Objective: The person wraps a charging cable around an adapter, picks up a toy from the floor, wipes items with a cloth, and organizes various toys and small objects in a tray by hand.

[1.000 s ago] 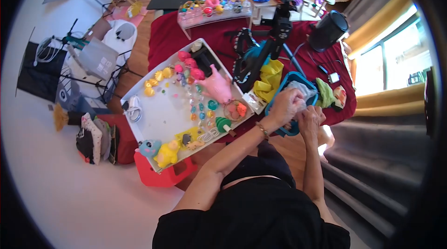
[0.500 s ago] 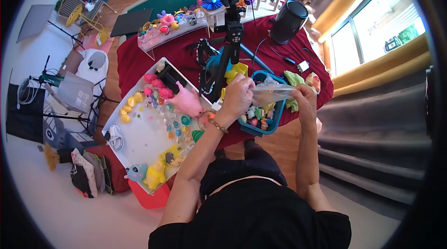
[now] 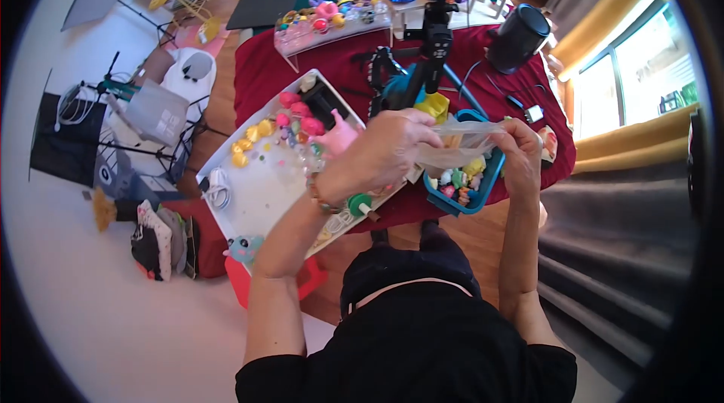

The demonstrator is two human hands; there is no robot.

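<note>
Head camera view, and both hands are busy: the left hand grips one side of a clear plastic bag, the right hand pinches the other, and the film stretches between them. They are apart from each other, each clamped on the bag, which hangs over a blue basket at the near edge of the desk, towards its right corner. Down in the basket, small colourful toys lie heaped, loose as far as I can see. So where do we stand? Somewhere mid-handling, I judge: the bag is up and spread, that much is done, yet it is not set down or let go, and the toys I can see below lie outside it. Whether its mouth is parted, or whether anything sits within, I cannot tell; the film is creased and the left hand hides part of it. Just beyond the bag shows a crumpled yellow cloth. Over to the left, a white tray juts past the desk's near edge, and it carries plenty: yellow toys along the far-left edge, a white cable at the left corner, a blue toy at the near corner, and a pink toy partly behind the left hand. Up by the desk's far right corner stands a black cylinder.
</note>
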